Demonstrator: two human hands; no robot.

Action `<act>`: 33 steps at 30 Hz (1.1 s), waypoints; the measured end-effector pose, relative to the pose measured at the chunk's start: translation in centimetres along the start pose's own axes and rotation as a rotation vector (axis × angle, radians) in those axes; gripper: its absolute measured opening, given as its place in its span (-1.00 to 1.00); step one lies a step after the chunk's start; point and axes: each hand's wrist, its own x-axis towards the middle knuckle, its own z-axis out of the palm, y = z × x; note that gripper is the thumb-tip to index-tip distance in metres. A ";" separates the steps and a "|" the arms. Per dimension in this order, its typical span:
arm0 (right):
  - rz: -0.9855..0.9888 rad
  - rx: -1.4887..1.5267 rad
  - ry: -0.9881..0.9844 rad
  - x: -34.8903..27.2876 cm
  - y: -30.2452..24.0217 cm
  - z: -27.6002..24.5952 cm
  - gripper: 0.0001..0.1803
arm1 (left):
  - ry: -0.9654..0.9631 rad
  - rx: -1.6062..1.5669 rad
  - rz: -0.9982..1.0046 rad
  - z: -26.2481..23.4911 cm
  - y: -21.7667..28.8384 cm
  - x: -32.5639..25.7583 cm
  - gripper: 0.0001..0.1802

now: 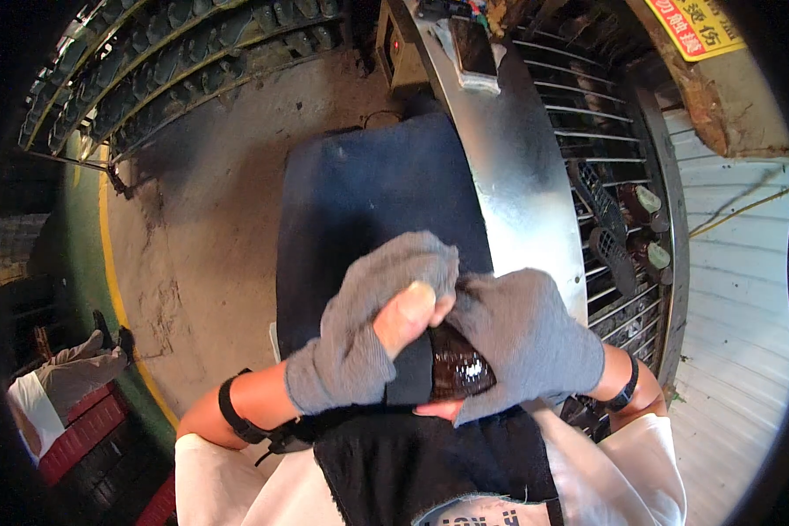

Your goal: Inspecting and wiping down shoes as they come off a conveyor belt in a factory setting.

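A glossy dark brown shoe (461, 365) is held close to my body, above a dark blue padded surface. My right hand (530, 342), in a grey glove with bare fingertips, wraps round its right side and top; a fingertip shows below. Pressed against it from the left is my left hand (386, 320), gloved the same way, with its bare thumb and fingers closed at the upper end of the shoe. What those left fingers pinch is hidden. Much of the shoe is covered by the gloves.
Beneath my hands lies the dark blue padded surface (359, 202). A metal ledge (526, 193) runs along its right, carrying a phone (473, 48). Beyond is a barred rack (596, 136) with brown shoes (644, 206). Shelves of shoes (193, 53) stand far left; a person (70, 377) is lower left.
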 end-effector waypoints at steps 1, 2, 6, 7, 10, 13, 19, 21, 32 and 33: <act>0.039 0.039 0.009 0.7 0.3 0.0 0.01 | 0.007 -0.084 -0.045 -0.4 -0.1 0.2 -0.51; 0.077 0.077 0.017 1.2 0.1 0.3 -0.01 | 0.017 -0.167 -0.089 -0.7 0.0 0.1 -0.52; 0.589 1.281 0.913 4.4 -0.2 6.8 -0.32 | 0.453 -0.196 -0.139 -0.5 -1.8 2.2 -0.47; 0.637 1.390 0.842 4.5 0.0 6.0 -0.29 | 0.457 -0.007 -0.116 0.2 -0.6 2.2 -0.45; 0.522 1.502 0.616 5.2 0.4 0.8 -0.31 | 0.419 -0.049 0.205 -0.3 1.2 1.8 -0.54; -0.513 0.590 0.476 7.2 -0.1 -3.8 -0.27 | 0.385 0.294 0.245 -3.5 1.0 2.0 -0.52; -0.535 0.132 -0.218 8.1 -1.9 6.3 -0.21 | 0.252 -0.633 -0.524 -5.1 -6.3 3.7 -0.10; -0.507 0.248 -0.400 8.0 -1.5 7.4 -0.25 | 0.333 -0.791 -0.446 -4.4 -8.6 2.1 -0.01; 0.422 1.230 0.212 1.0 4.7 8.0 -0.58 | 0.312 -0.751 -0.433 -3.8 -8.0 0.7 0.13; 0.485 1.219 0.251 0.8 4.5 7.9 -0.52 | 0.360 -0.765 -0.447 -3.1 -6.6 1.2 0.13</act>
